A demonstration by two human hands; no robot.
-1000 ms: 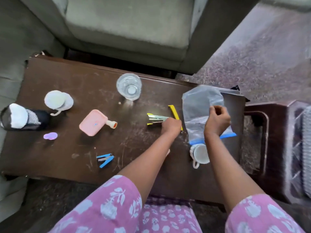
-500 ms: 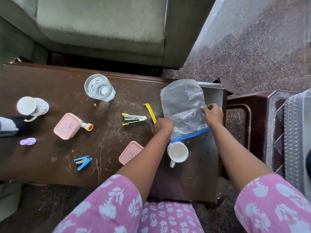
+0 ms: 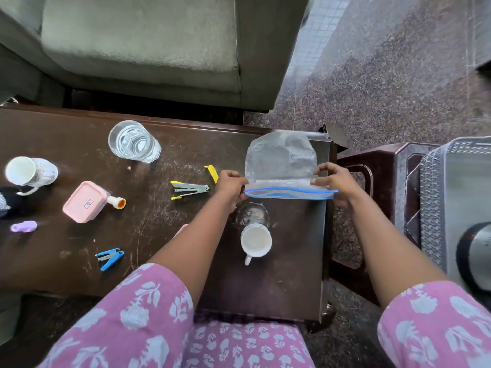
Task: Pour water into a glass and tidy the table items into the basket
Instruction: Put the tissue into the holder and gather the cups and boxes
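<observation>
A clear zip bag (image 3: 281, 163) with a blue seal strip is held up over the right end of the brown table (image 3: 148, 235). My left hand (image 3: 229, 185) pinches its left top corner and my right hand (image 3: 332, 181) pinches the right corner. A glass (image 3: 132, 142) with water stands at the back of the table. A grey basket (image 3: 435, 208) sits on a stool at the right. A white mug (image 3: 256, 241) stands below the bag.
On the table lie a yellow stapler (image 3: 190, 189), a yellow clip (image 3: 212, 172), a pink box (image 3: 85, 201) with a small orange-capped bottle (image 3: 117, 202), a blue stapler (image 3: 110, 258), a purple item (image 3: 24, 226) and a second white mug (image 3: 29, 172). A grey sofa (image 3: 143, 49) stands behind.
Both hands have lifted the zip bag by its blue-sealed edge and spread apart to its two corners. The view has shifted right, bringing the basket into sight.
</observation>
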